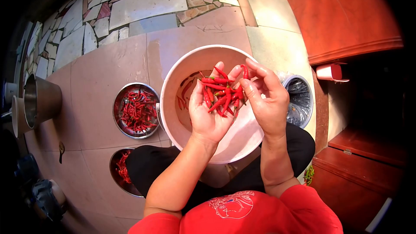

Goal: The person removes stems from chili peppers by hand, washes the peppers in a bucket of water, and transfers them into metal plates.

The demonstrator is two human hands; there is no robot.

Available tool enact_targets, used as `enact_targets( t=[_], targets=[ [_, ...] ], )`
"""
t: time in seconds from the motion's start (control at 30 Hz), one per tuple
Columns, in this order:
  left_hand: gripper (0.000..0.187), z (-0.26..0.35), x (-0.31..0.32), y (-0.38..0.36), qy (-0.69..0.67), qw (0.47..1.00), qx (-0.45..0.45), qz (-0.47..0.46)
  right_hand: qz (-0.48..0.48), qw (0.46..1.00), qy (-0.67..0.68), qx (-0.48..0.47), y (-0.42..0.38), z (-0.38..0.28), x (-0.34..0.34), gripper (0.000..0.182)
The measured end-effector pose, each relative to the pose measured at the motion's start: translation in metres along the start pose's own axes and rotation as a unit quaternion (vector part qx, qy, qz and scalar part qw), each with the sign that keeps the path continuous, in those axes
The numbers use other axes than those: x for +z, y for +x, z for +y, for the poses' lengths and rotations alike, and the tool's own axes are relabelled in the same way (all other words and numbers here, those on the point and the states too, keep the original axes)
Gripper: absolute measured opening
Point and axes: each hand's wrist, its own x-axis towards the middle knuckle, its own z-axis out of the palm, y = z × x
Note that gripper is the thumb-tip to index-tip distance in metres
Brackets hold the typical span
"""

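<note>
Above a large white bucket [173, 73], my left hand [208, 119] is palm up with its fingers curled around a pile of red chilies [223, 93]. My right hand [266, 97] is beside it, pinching one red chili [245, 72] between thumb and fingers. Water with a few more chilies shows inside the bucket, left of my left hand. To the bucket's left, a metal bowl [118, 128] holds many red chilies. Nearer my leg, a second metal bowl [115, 175] holds more of them and is partly hidden by my knee.
A lined bin [299, 99] stands right of the bucket, beside a red wooden cabinet [346, 13]. Metal and white pails [45, 99] stand at the far left. Green chilies [309, 174] lie by my right knee. Tiled floor [104, 69] surrounds the bowls.
</note>
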Motion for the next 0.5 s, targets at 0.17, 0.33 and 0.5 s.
enact_targets(
  t=[0.17, 0.33, 0.5],
  targets=[
    [0.052, -0.0003, 0.0019, -0.0011, 0.002, 1.0, -0.016, 0.004, 0.011, 1.0, 0.017, 0.014, 0.0017, -0.0037, -0.0005, 0.025],
    [0.052, -0.0007, 0.0063, -0.0013, -0.01, 0.999, 0.001, 0.032, -0.015, 0.995, -0.051, -0.08, 0.0025, -0.0014, -0.0012, 0.02],
    [0.052, 0.0011, 0.0042, 0.0016, 0.008, 0.999, 0.035, 0.019, -0.084, 0.991, -0.102, -0.017, -0.0047, -0.0077, -0.0034, 0.017]
  ],
)
